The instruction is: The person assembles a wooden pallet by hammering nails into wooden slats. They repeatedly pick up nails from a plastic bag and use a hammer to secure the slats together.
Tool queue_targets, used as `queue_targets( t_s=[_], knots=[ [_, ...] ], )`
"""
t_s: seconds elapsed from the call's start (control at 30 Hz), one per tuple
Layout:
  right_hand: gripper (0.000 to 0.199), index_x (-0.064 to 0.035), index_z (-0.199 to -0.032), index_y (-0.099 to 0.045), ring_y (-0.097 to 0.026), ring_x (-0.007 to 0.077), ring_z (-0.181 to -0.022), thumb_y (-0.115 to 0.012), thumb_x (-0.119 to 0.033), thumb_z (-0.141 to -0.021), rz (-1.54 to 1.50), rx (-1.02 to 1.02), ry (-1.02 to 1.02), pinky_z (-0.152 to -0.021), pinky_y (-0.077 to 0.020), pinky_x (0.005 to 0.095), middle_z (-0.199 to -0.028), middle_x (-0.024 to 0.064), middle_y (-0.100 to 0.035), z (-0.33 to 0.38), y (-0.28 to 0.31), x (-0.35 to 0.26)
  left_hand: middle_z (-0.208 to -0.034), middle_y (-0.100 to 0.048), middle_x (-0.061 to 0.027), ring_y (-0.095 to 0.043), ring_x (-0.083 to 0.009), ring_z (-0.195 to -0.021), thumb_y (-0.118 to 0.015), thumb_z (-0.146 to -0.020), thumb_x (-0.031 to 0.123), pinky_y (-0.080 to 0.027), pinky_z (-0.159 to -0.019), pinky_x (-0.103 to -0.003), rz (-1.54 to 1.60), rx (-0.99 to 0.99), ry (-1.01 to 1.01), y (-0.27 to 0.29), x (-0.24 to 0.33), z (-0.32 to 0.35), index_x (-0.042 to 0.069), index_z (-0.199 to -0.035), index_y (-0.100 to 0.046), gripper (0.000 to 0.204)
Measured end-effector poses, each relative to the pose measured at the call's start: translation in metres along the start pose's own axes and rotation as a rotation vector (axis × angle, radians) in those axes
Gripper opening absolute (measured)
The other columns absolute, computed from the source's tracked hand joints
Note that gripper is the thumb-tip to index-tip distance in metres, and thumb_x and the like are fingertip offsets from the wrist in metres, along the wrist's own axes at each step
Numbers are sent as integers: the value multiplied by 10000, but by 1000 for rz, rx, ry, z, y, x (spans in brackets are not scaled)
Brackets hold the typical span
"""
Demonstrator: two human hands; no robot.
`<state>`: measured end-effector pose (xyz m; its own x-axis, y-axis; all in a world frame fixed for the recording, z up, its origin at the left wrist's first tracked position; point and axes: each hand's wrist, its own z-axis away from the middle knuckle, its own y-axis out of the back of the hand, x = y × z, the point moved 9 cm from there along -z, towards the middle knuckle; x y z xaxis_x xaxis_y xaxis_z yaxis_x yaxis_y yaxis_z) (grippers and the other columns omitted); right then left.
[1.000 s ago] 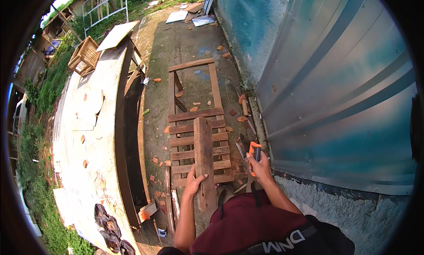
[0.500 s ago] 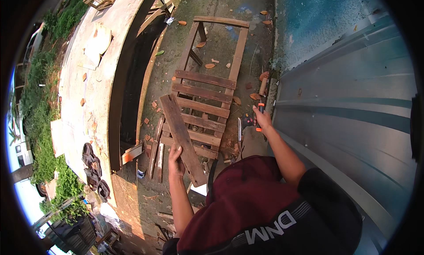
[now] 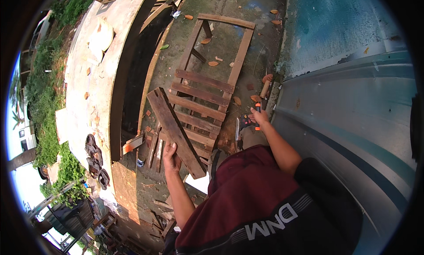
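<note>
My left hand (image 3: 171, 159) grips the near part of a dark, weathered wooden plank (image 3: 174, 129). The plank is tilted and hangs over the left side of a slatted wooden frame (image 3: 202, 91), partly covering its slats. On the right, my right hand (image 3: 260, 117) is closed round a tool with an orange-and-black handle (image 3: 258, 126); I cannot make out its working end. The frame lies on the ground ahead of me, with several slats across its near half and an open far half.
A wooden-handled tool (image 3: 266, 88) lies on the ground near the metal wall panel (image 3: 344, 118) at my right. Thin wood strips (image 3: 154, 147) lie beside the frame. A long pale platform (image 3: 95, 83) stands at left, with dark sandals (image 3: 93, 155) on it. Dry leaves and brick bits are scattered about.
The plank has shifted left and been turned, showing more of its edge, and my left hand has moved slightly left with it. My right hand keeps its tool. The whole view has turned slightly.
</note>
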<state>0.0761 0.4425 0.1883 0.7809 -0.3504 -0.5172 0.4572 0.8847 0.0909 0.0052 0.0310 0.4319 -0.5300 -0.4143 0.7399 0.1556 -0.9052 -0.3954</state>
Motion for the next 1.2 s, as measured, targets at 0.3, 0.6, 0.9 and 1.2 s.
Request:
queue_targets(
  t_s=[0.3, 0.6, 0.9, 1.2],
  knots=[
    [519, -3, -1081, -656, -678, 172, -706, -721, -493, -920, -129, 23, 79, -608, -495, 310, -884, 137, -748, -28, 51, -66, -1385, -588, -136, -584, -277, -1248, -636, -962, 138, -451, -1074, -410, -1, -77, 38, -90, -9, -69, 0, -1484, -437, 575],
    [398, -31, -986, -653, -680, 139, -731, -712, -423, -953, -279, 149, 261, -602, -490, 269, -817, 82, -711, -32, 93, -170, -1362, -589, -142, -590, -274, -1232, -609, -991, 111, -472, -1058, -406, 118, -252, 12, -220, -25, -167, -31, -1463, -430, 524],
    [453, -16, -982, -683, -708, 162, -733, -723, -465, -935, -211, 217, 321, -632, -541, 284, -842, 77, -729, -108, 139, -252, -1381, -554, -188, -574, -308, -1253, -628, -957, 58, -465, -1086, -452, 231, -165, -65, -289, -12, -279, -38, -1475, -377, 583],
    [461, -36, -888, -652, -641, 167, -588, -711, -490, -939, 25, 96, 197, -549, -513, 306, -723, 75, -668, -203, 204, -469, -1396, -532, -172, -553, -321, -1295, -652, -933, 36, -485, -1038, -537, 282, 116, -79, -350, 21, -433, 2, -1541, -256, 726]
  ],
)
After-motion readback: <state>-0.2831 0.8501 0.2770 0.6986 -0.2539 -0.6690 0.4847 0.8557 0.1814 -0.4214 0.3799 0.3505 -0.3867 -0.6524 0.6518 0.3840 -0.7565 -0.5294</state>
